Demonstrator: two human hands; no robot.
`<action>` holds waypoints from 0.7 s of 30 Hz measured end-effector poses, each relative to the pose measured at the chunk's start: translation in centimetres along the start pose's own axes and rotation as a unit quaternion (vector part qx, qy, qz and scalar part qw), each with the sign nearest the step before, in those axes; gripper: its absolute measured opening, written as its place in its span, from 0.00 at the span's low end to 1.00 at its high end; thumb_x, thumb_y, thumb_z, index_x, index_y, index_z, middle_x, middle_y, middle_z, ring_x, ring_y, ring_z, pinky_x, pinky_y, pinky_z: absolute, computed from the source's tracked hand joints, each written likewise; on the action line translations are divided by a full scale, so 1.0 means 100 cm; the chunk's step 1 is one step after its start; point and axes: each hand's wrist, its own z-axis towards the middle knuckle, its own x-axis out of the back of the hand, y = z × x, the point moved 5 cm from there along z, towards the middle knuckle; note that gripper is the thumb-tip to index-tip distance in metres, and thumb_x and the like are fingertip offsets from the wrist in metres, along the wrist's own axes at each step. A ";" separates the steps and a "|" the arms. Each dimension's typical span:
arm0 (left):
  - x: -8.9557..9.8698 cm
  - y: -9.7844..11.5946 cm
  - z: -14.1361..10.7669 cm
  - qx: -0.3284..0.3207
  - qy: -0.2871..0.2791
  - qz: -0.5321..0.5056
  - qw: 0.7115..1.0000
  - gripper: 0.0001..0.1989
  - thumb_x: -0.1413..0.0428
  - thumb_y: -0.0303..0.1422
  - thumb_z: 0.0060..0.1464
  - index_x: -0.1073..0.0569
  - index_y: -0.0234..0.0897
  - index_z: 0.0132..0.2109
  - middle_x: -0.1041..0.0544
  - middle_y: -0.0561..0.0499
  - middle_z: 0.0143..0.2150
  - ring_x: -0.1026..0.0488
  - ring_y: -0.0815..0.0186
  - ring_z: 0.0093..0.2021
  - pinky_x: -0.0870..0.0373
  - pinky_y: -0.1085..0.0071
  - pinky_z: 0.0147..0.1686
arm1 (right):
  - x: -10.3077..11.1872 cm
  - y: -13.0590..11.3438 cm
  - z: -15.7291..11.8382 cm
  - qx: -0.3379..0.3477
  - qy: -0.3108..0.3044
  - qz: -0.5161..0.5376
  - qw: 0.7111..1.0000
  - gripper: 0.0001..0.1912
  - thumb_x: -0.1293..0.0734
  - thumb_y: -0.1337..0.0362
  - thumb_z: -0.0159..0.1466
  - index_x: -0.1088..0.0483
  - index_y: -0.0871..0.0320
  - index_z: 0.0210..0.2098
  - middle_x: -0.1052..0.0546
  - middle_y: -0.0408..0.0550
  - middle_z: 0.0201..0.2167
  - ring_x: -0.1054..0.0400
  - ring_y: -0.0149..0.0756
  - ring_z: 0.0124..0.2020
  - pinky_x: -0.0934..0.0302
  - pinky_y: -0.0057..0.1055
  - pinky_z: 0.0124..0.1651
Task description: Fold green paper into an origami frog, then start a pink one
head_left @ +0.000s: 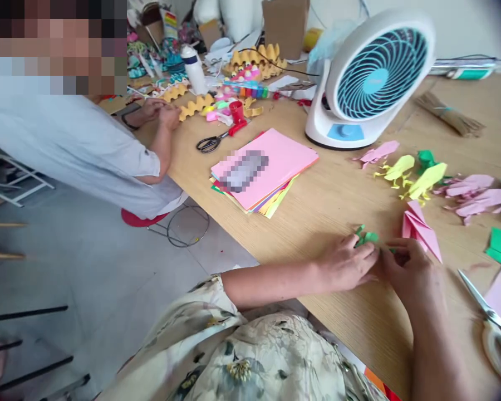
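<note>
counter: we work at a light wood counter (342,195), its near edge slanting down past our lap to the right.
co-worker (67,133): to our left a person in pale blue-grey clothing sits on a red stool (144,218), both hands at a yellow carton strip (196,107).
fan (373,81): beyond our hands we see it standing on the counter, white, its round grille turned our way.
paper stack (290,164): between the fan and the near edge we have coloured sheets, pink on top, a blurred-out grey object (244,171) resting there.
white-handled scissors (490,320): we see these right of our right arm, tips pointing away from us.
right grip (413,273): we bring its fingers right beside the left ones; whether they are clamped on anything, we cannot tell.
left grip (348,264): we have its fingertips clamped on a green paper figure (366,238).
pink folded paper (420,228): we see it just beyond the right grip.
yellow figures (428,179) and pink figures (483,203): we see these farther back, near one another.
green paper figure: we find it at the left fingertips, over the counter, partly hidden.
</note>
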 end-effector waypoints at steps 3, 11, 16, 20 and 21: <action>0.000 0.007 -0.002 0.015 0.007 0.017 1.000 0.24 0.55 0.37 0.66 0.32 0.28 0.62 0.34 0.35 0.61 0.34 0.45 0.58 0.31 0.55 0.48 | 0.001 -0.002 -0.003 -0.005 0.000 -0.022 1.000 0.06 0.34 0.56 0.58 0.33 0.47 0.35 0.23 0.52 0.29 0.28 0.53 0.31 0.39 0.46 0.31; -0.001 0.008 -0.002 0.021 0.002 -0.014 1.000 0.21 0.55 0.35 0.66 0.30 0.26 0.59 0.30 0.35 0.57 0.32 0.46 0.54 0.32 0.55 0.45 | 0.003 -0.014 -0.006 0.087 0.048 -0.063 0.993 0.06 0.36 0.60 0.60 0.26 0.52 0.33 0.29 0.56 0.34 0.32 0.47 0.32 0.36 0.44 0.36; -0.006 0.006 0.007 0.033 -0.009 -0.055 0.998 0.27 0.47 0.42 0.63 0.33 0.28 0.62 0.32 0.34 0.62 0.33 0.43 0.57 0.31 0.52 0.48 | 0.009 -0.025 -0.009 0.117 0.054 -0.037 0.991 0.10 0.37 0.62 0.63 0.25 0.56 0.33 0.29 0.52 0.35 0.31 0.42 0.36 0.34 0.40 0.41; 0.032 0.003 -0.012 0.025 0.020 -0.119 0.992 0.26 0.46 0.40 0.63 0.34 0.33 0.63 0.36 0.37 0.68 0.35 0.48 0.62 0.34 0.53 0.57 | 0.010 -0.028 -0.009 0.120 0.023 -0.022 0.992 0.10 0.38 0.66 0.64 0.25 0.58 0.33 0.29 0.52 0.33 0.33 0.38 0.33 0.36 0.35 0.36; 0.049 -0.007 -0.025 0.029 0.017 -0.155 0.987 0.22 0.48 0.39 0.65 0.31 0.34 0.61 0.34 0.40 0.66 0.35 0.51 0.63 0.35 0.56 0.59 | 0.012 -0.028 -0.010 0.125 0.027 -0.028 0.991 0.09 0.38 0.66 0.64 0.25 0.58 0.34 0.28 0.52 0.34 0.33 0.39 0.34 0.36 0.35 0.38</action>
